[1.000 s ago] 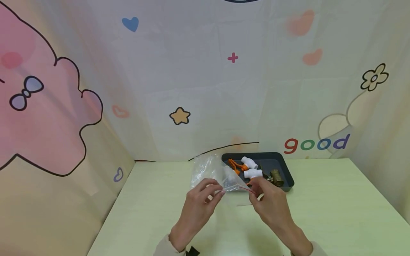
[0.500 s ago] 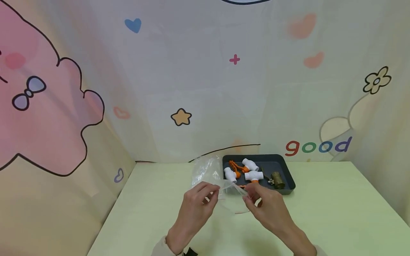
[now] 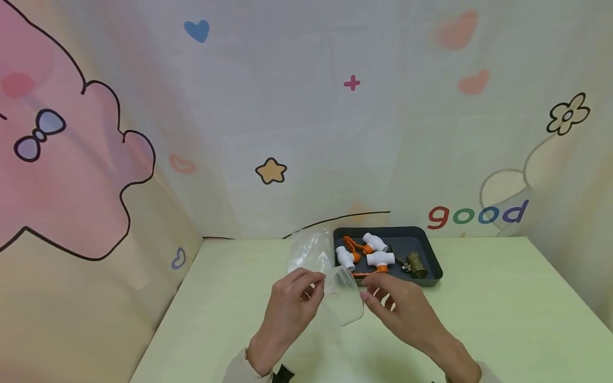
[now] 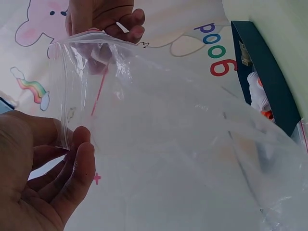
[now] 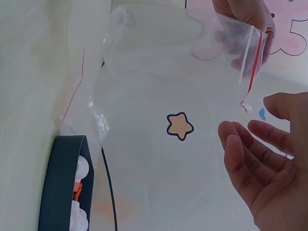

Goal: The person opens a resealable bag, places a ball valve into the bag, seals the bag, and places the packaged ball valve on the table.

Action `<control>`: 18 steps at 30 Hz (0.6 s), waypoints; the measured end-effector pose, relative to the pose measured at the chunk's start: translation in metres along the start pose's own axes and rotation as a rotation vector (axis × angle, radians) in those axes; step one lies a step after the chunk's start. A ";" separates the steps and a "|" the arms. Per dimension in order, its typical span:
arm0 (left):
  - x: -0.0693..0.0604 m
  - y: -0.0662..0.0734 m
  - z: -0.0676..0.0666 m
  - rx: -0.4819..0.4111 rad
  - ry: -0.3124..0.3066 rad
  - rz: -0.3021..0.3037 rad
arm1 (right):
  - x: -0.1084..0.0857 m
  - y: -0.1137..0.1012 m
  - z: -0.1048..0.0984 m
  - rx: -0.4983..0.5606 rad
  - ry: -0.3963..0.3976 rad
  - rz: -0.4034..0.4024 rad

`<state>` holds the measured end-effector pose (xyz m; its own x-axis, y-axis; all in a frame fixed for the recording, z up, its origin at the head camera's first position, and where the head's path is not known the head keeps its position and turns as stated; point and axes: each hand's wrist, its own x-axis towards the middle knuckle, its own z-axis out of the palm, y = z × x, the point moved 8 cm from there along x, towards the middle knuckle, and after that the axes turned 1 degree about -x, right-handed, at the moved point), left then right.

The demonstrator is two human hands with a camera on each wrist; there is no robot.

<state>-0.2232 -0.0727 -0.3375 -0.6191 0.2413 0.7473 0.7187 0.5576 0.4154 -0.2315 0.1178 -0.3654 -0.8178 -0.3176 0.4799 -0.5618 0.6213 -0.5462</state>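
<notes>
A clear plastic zip bag (image 3: 346, 300) with a red line along its mouth hangs from my left hand (image 3: 293, 302). Thumb and fingertips pinch the bag near its mouth, as the left wrist view shows, where the thin bag (image 4: 159, 120) spreads out to the right. My right hand (image 3: 407, 308) is beside the bag's other end. In the right wrist view the fingers of the right hand (image 5: 262, 159) are loosely bent and apart from the thumb, with nothing between them; the bag's corner is just beyond the fingertips.
Behind the hands stands a dark grey tray (image 3: 404, 242). It holds several white valves (image 3: 381, 259) with orange handles and a brass-coloured valve (image 3: 416, 265). Another clear bag (image 3: 308, 250) lies left of the tray on the pale table (image 3: 230, 308). A printed cloth (image 3: 306, 106) hangs behind.
My right hand, which held the bag's mouth a second ago, has let go and moved slightly away. The bag's free end now hangs lower, and more of the tray's valves show.
</notes>
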 end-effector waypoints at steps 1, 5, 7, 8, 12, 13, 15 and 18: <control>0.000 0.000 0.001 -0.001 -0.005 -0.001 | 0.000 -0.001 -0.003 -0.013 0.013 -0.029; -0.001 -0.002 0.001 0.002 -0.021 -0.011 | 0.007 0.000 -0.015 -0.096 0.031 -0.101; 0.000 -0.004 0.000 0.009 -0.029 -0.023 | 0.012 0.001 -0.022 -0.148 0.035 -0.129; 0.000 -0.005 0.000 0.013 -0.031 -0.029 | 0.015 0.002 -0.025 -0.173 0.037 -0.139; -0.001 -0.007 0.000 0.024 -0.040 -0.047 | 0.026 0.008 -0.034 -0.264 0.028 -0.162; -0.001 -0.007 0.000 0.027 -0.041 -0.048 | 0.029 0.010 -0.035 -0.285 0.018 -0.160; -0.002 -0.007 0.000 0.031 -0.041 -0.049 | 0.036 0.016 -0.034 -0.333 -0.012 -0.158; -0.002 -0.008 0.000 0.035 -0.046 -0.052 | 0.044 0.024 -0.030 -0.397 -0.070 -0.159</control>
<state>-0.2277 -0.0773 -0.3427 -0.6698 0.2476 0.7001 0.6744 0.5975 0.4339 -0.2772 0.1397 -0.3366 -0.7389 -0.4712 0.4816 -0.6014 0.7835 -0.1560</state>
